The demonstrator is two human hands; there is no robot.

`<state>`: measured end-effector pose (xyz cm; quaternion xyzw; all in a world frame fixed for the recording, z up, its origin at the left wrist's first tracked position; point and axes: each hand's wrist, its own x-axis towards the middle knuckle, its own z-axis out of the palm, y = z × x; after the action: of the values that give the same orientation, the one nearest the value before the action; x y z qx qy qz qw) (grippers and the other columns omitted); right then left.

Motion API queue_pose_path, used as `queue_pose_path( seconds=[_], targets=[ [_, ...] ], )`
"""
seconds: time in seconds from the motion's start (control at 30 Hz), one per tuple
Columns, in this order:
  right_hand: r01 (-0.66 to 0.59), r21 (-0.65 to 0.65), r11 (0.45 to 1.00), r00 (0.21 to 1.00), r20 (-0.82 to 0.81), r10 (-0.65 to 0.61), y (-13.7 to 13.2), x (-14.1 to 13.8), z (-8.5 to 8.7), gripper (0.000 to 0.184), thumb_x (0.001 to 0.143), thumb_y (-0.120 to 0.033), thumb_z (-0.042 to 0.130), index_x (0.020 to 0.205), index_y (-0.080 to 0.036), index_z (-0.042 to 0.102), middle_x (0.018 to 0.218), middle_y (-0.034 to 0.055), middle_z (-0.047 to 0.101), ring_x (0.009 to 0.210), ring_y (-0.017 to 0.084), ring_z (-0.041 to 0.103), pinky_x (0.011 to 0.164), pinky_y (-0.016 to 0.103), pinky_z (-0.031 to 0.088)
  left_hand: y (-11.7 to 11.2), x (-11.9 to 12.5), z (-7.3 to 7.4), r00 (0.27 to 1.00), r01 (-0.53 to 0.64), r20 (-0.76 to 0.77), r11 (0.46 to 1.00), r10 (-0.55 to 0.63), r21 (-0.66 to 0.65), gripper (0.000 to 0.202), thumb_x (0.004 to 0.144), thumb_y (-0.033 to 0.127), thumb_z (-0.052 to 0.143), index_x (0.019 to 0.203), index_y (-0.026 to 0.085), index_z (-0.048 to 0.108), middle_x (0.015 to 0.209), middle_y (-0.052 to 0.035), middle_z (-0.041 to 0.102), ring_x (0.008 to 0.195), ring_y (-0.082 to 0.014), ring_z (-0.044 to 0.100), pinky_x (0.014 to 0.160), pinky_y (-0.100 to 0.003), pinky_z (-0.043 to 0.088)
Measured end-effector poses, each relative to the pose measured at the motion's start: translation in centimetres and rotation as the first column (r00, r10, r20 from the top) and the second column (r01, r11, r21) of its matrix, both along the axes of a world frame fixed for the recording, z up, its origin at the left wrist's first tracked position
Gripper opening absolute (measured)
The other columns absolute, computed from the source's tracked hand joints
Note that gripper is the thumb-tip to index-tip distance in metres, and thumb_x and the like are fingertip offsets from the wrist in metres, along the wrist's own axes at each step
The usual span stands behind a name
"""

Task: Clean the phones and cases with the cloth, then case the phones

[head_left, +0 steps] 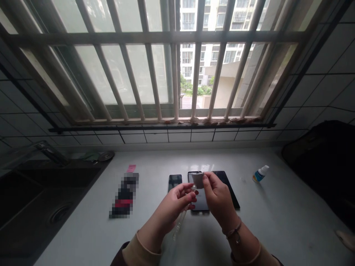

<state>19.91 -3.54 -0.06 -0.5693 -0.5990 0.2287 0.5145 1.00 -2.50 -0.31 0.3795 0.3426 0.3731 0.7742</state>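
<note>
1. Left hand (172,207): fingertips pinch the far end of a clear strand (179,222), which trails nearward.
2. Grey piece (198,181): between the hands, just beyond the left fingertips.
3. Right hand (218,195): thumb and forefinger pinch its right edge.

Barred window (163,70), dark sink (26,210), faucet (53,154)

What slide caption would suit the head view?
Left-hand fingers hold a clear strand, right-hand fingers a grey piece, above a counter.
</note>
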Motion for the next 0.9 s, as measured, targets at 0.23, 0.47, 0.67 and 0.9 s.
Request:
queue_pose_path(
  seconds=[0.23,0.47,0.67,0.9],
  targets=[
    [-0.117,0.061,0.991,0.993,0.039,0.114,-0.8,-1.0,0.3,0.027,0.108,-0.038,0.049,0.104,-0.022,0.070,0.075,0.0016,0.070,0.061,0.018,0.064,0.058,0.028,0.045,0.5,-0.3,-0.8,0.998,-0.033,-0.046,0.999,0.033,0.003,0.062,0.075,0.036,0.093,0.128,0.013,0.070,0.117,-0.0191,0.071,0.099,-0.0270,0.070,0.091,-0.039,0.052],
    [-0.135,0.162,0.978,0.985,-0.087,0.150,-1.3,-0.4,0.2,0.024,0.108,-0.037,0.050,0.108,-0.022,0.069,0.089,0.0046,0.073,0.077,0.021,0.069,0.072,0.031,0.054,0.6,-0.2,-0.6,0.975,-0.035,-0.213,0.993,0.058,0.111,0.059,0.080,0.042,0.089,0.129,0.016,0.069,0.116,-0.0155,0.071,0.099,-0.0251,0.070,0.084,-0.034,0.053],
    [0.133,0.135,0.982,0.963,-0.252,-0.096,-0.8,0.0,-0.2,0.031,0.107,-0.045,0.049,0.105,-0.021,0.068,0.092,0.0055,0.070,0.083,0.022,0.066,0.072,0.032,0.056,2.4,-2.4,0.2,0.913,-0.229,-0.288,0.946,0.290,0.228,0.076,0.073,0.044,0.093,0.138,0.016,0.064,0.123,-0.0179,0.071,0.109,-0.0295,0.070,0.085,-0.033,0.055],
    [0.059,0.143,0.988,0.984,-0.173,-0.034,-0.6,-0.3,-0.3,0.028,0.107,-0.042,0.049,0.105,-0.021,0.068,0.091,0.0061,0.072,0.080,0.022,0.068,0.069,0.032,0.056,5.0,-5.6,-0.4,0.244,-0.173,-0.782,0.819,0.574,0.547,0.086,0.078,0.070,0.075,0.135,0.008,0.061,0.125,-0.0240,0.068,0.114,-0.0389,0.066,0.096,-0.044,0.049]
  ],
)
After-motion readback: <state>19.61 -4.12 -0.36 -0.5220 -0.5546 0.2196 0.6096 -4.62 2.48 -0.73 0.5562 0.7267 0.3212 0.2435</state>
